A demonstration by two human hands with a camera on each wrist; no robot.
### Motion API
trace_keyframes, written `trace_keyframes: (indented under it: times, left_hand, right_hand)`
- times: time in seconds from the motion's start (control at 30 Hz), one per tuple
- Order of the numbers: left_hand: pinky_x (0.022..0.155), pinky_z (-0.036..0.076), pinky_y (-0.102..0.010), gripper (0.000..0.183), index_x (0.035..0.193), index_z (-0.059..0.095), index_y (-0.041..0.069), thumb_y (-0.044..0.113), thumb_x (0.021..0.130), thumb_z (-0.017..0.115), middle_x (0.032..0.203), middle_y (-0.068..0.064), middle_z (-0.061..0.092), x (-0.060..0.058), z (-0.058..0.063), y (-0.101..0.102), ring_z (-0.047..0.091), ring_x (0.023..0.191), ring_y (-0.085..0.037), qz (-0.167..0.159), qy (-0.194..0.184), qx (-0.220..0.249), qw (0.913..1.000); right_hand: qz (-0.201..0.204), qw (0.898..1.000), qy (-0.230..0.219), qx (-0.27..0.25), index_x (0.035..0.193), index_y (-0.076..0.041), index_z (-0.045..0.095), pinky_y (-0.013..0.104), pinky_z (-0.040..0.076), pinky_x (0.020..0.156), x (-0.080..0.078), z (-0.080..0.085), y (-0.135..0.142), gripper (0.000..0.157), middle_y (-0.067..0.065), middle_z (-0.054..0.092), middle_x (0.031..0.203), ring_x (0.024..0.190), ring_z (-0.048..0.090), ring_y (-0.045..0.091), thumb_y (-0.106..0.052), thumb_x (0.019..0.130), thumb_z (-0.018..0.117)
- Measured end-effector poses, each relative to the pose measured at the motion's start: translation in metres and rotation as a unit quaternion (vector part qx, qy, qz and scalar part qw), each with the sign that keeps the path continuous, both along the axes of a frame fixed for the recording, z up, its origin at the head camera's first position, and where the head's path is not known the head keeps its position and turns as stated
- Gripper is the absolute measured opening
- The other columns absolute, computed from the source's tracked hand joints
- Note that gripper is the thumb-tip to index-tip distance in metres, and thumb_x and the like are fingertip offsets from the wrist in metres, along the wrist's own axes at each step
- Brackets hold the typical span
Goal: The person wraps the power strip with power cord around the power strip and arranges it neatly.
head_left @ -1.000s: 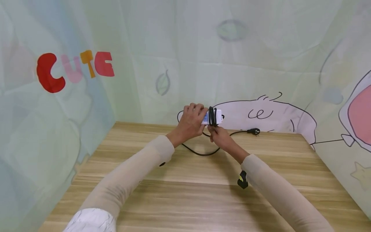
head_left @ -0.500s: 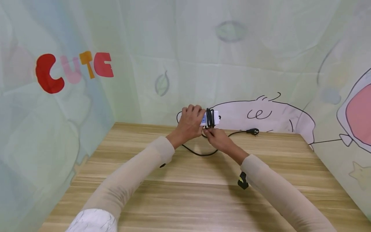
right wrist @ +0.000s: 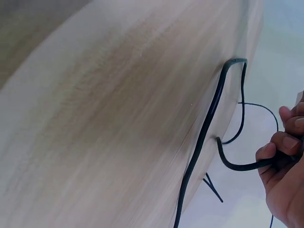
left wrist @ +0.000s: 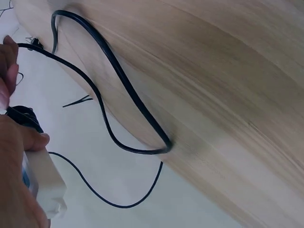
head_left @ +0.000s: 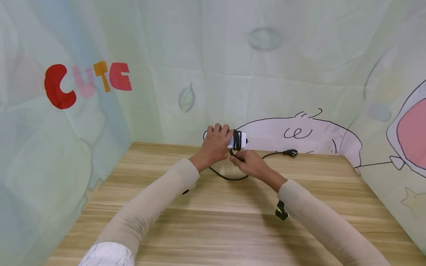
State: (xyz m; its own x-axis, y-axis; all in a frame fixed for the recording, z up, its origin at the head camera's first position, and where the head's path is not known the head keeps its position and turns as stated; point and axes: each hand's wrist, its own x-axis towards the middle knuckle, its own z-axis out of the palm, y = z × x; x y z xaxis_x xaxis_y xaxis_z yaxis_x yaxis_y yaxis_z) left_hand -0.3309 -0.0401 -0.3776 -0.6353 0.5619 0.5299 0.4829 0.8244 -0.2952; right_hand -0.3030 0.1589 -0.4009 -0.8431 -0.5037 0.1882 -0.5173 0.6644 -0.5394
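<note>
My left hand (head_left: 216,143) grips a white power strip (head_left: 244,140) with blue on its face, close to the back edge of the table. Several turns of its black cord (head_left: 237,140) are wound around the strip near its right end. Just below, my right hand (head_left: 254,164) pinches the cord between thumb and fingers, and the wrist view shows the cord (right wrist: 242,167) running out of that grip. The white end of the power strip (left wrist: 50,185) sticks out from under my left palm. A loose loop of cord (left wrist: 126,78) lies on the wood.
The cord's black plug (head_left: 291,153) lies at the table's back edge, right of my hands. A wood-grain table (head_left: 213,232) spreads in front. Printed cloth walls (head_left: 233,92) stand behind and at both sides. A black-and-yellow item (head_left: 281,210) shows beside the right sleeve.
The power strip and my left hand have shifted slightly left and down. My right hand has brought the cord from close under the strip to a little lower down. The plug stays put.
</note>
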Motion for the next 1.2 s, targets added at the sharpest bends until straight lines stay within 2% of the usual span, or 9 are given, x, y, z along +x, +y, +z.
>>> trace_keyframes:
  times: [0.13, 0.3, 0.4, 0.5, 0.6, 0.77, 0.93, 1.07, 1.2]
  left_hand:
    - [0.098, 0.057, -0.057, 0.042, 0.135, 0.069, 0.004, 0.020, 0.098, 0.079, 0.129, -0.015, 0.066, 0.001, 0.000, -0.003, 0.064, 0.120, -0.041, 0.003, -0.016, 0.003, 0.9999]
    - [0.096, 0.058, -0.057, 0.043, 0.135, 0.069, 0.004, 0.021, 0.096, 0.081, 0.129, -0.015, 0.065, 0.000, -0.002, -0.004, 0.064, 0.119, -0.041, 0.005, -0.014, -0.005, 0.9999]
    - [0.093, 0.058, -0.057, 0.043, 0.134, 0.070, 0.004, 0.021, 0.096, 0.081, 0.127, -0.015, 0.065, -0.003, -0.002, -0.004, 0.065, 0.116, -0.040, 0.008, -0.001, -0.010, 0.9999]
    - [0.092, 0.058, -0.056, 0.044, 0.135, 0.070, 0.005, 0.023, 0.096, 0.082, 0.127, -0.014, 0.066, -0.005, -0.002, -0.007, 0.065, 0.115, -0.039, 0.024, 0.006, -0.013, 0.9996]
    - [0.093, 0.058, -0.056, 0.048, 0.137, 0.071, 0.006, 0.025, 0.096, 0.084, 0.129, -0.013, 0.066, -0.007, -0.002, -0.010, 0.065, 0.116, -0.039, 0.041, -0.006, -0.013, 0.9991]
    - [0.094, 0.058, -0.057, 0.048, 0.137, 0.070, 0.005, 0.024, 0.095, 0.084, 0.129, -0.014, 0.066, -0.010, -0.002, -0.011, 0.064, 0.117, -0.040, 0.038, -0.016, -0.007, 0.9991]
    - [0.092, 0.058, -0.055, 0.046, 0.135, 0.071, 0.006, 0.023, 0.094, 0.084, 0.126, -0.014, 0.066, -0.014, -0.003, -0.011, 0.065, 0.115, -0.039, 0.044, -0.008, 0.001, 0.9990]
    - [0.091, 0.057, -0.055, 0.047, 0.133, 0.071, 0.006, 0.025, 0.093, 0.085, 0.125, -0.013, 0.066, -0.018, -0.005, -0.012, 0.065, 0.113, -0.038, 0.053, -0.003, 0.003, 0.9986]
    - [0.092, 0.057, -0.055, 0.049, 0.134, 0.070, 0.006, 0.026, 0.093, 0.086, 0.126, -0.014, 0.065, -0.021, -0.005, -0.011, 0.065, 0.114, -0.039, 0.055, -0.008, 0.005, 0.9985]
  right_hand:
    - [0.012, 1.000, 0.014, -0.002, 0.074, -0.015, 0.062, 0.030, 0.036, 0.062, 0.004, 0.001, 0.000, 0.045, -0.006, 0.047, 0.066, 0.060, 0.040, 0.011, -0.030, 0.116, 0.060]
    - [0.010, 1.000, 0.009, -0.010, 0.070, -0.019, 0.056, 0.028, 0.033, 0.061, 0.006, -0.001, 0.004, 0.046, -0.007, 0.045, 0.065, 0.060, 0.037, 0.010, -0.031, 0.114, 0.063]
    - [0.019, 1.000, 0.002, -0.023, 0.070, -0.020, 0.055, 0.027, 0.031, 0.058, 0.008, -0.002, 0.006, 0.046, -0.008, 0.044, 0.063, 0.057, 0.035, 0.010, -0.032, 0.113, 0.065]
    - [0.033, 0.999, -0.007, -0.038, 0.070, -0.020, 0.056, 0.027, 0.031, 0.058, 0.010, -0.001, 0.007, 0.046, -0.009, 0.043, 0.061, 0.056, 0.035, 0.009, -0.034, 0.112, 0.067]
    - [0.047, 0.998, -0.004, -0.040, 0.069, -0.021, 0.055, 0.026, 0.031, 0.059, 0.011, 0.000, 0.008, 0.046, -0.011, 0.042, 0.061, 0.057, 0.034, 0.007, -0.035, 0.111, 0.068]
    - [0.058, 0.997, 0.017, -0.039, 0.068, -0.018, 0.057, 0.026, 0.030, 0.059, 0.011, 0.000, 0.011, 0.046, -0.012, 0.041, 0.062, 0.058, 0.034, 0.006, -0.032, 0.109, 0.071]
    - [0.055, 0.997, -0.019, -0.057, 0.071, -0.009, 0.069, 0.026, 0.036, 0.058, 0.014, 0.002, 0.013, 0.044, -0.012, 0.055, 0.060, 0.057, 0.048, 0.008, -0.033, 0.107, 0.075]
    - [0.049, 0.995, -0.047, -0.075, 0.071, -0.011, 0.072, 0.028, 0.040, 0.058, 0.018, 0.006, 0.012, 0.043, -0.008, 0.062, 0.060, 0.058, 0.056, 0.013, -0.036, 0.105, 0.077]
    - [0.046, 0.994, -0.040, -0.087, 0.069, -0.016, 0.074, 0.029, 0.039, 0.057, 0.020, 0.007, 0.013, 0.041, -0.007, 0.064, 0.059, 0.058, 0.058, 0.017, -0.036, 0.104, 0.078]
